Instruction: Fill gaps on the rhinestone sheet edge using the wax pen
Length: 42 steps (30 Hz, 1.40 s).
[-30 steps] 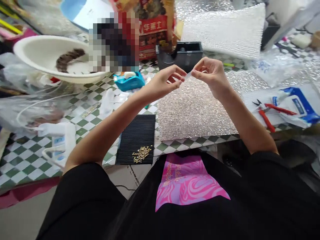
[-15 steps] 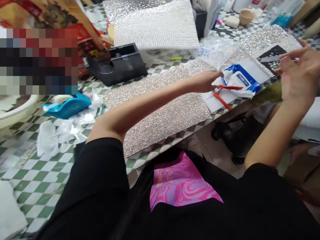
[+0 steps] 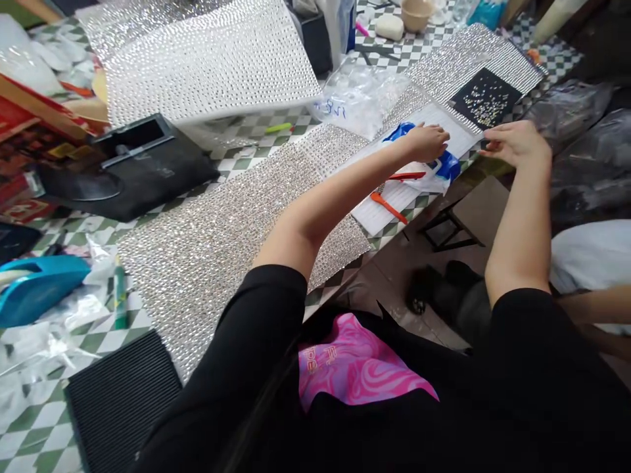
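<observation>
L hand [image 3: 426, 143] sits on white plastic packet [image 3: 446, 128] w/ blue print, fingers together & curled over it, can't tell if actually pinching. Packet's long axis runs diagonally across bench edge, away from body toward upper R, L hand nearer its middle. R hand [image 3: 517, 144] open, fingers extended, holding nothing visible, tips just beside packet's far end. Red-handled pliers [image 3: 405, 175] lie on packet's near part, below L hand. Black ridged mat [image 3: 505, 89] w/ gold studs [image 3: 486, 98] just past packet, on rhinestone sheet [image 3: 473, 52]
</observation>
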### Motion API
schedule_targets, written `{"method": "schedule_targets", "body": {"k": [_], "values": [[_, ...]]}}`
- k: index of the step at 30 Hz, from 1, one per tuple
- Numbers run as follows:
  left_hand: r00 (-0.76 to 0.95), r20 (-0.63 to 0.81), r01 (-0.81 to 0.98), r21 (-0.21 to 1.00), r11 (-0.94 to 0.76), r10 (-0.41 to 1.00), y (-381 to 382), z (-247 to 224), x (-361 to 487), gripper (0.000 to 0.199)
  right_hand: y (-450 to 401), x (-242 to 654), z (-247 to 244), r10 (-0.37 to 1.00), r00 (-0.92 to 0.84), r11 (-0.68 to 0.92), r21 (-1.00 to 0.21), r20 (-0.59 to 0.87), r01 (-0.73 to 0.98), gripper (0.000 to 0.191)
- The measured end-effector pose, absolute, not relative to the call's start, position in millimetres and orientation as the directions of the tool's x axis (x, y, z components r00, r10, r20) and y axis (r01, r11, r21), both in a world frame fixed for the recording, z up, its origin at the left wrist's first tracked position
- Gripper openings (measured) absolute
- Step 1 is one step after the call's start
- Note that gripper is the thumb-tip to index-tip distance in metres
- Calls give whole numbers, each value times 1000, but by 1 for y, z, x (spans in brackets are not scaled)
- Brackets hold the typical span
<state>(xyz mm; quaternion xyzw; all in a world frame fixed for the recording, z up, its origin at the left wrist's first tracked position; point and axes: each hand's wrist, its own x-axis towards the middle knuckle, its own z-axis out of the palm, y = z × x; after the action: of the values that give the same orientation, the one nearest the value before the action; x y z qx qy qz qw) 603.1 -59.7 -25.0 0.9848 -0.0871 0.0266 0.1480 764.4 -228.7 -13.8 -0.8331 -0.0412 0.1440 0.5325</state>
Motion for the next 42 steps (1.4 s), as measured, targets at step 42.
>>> {"method": "schedule_targets", "body": {"k": [42], "values": [[948, 133, -310, 183, -933, -289, -72, -33, 615, 50, -234, 751, -8, 483, 787, -518, -850, -384, -97, 20]]}}
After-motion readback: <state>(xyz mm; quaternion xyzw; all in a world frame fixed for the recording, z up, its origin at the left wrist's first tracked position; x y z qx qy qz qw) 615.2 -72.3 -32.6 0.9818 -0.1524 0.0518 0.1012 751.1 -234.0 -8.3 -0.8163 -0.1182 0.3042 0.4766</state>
